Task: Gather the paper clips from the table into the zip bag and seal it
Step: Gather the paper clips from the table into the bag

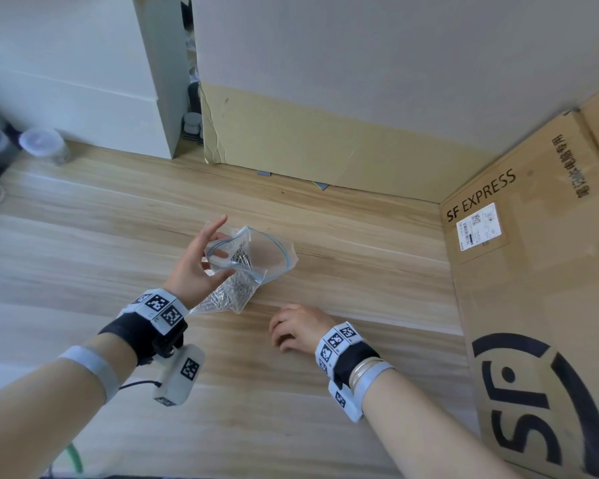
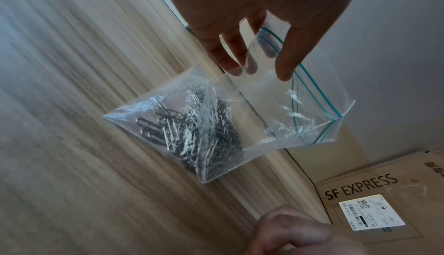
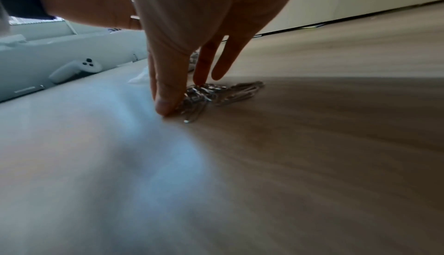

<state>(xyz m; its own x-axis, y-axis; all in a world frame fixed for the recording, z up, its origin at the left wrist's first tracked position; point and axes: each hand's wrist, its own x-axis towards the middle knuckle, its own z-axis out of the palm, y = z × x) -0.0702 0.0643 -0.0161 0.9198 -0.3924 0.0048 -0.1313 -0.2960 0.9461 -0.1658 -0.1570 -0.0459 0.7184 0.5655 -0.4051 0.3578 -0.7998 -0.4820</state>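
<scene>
A pale wooden table (image 1: 83, 236) runs up to an SF Express carton (image 1: 533, 271). Left of the carton, the left hand (image 1: 196, 267) pinches the zip bag (image 2: 240, 116) by its gaping mouth; the left wrist view shows paper clips (image 2: 192, 131) heaped inside. Only the right wrist view shows loose clips (image 3: 216, 93) under the right hand (image 1: 298, 326), thumb and fingertips closing on them.
</scene>
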